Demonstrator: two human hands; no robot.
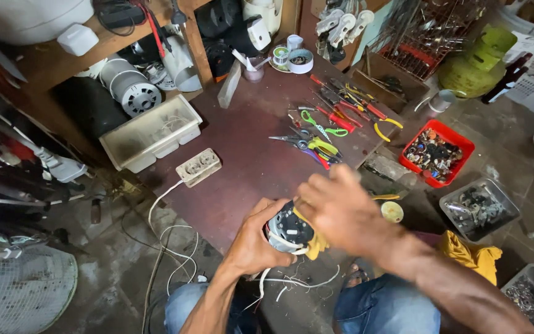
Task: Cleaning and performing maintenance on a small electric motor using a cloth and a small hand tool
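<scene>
My left hand [256, 238] grips a small round electric motor [288, 229] from the left, over the near edge of a dark red board [242, 154]. White wires [292, 281] trail from the motor toward my lap. Over the top right of the motor lies my right hand [338, 207], blurred, its fingers curled against a yellow piece [316, 242] at the motor's side. What the right fingers pinch is hidden.
Pliers, scissors and screwdrivers [329, 127] lie on the board's far right. A white power strip [198, 166] and a clear tray [152, 133] sit left. A red bin [438, 153] and metal trays [478, 208] of parts stand right. A fan grille [20, 291] is lower left.
</scene>
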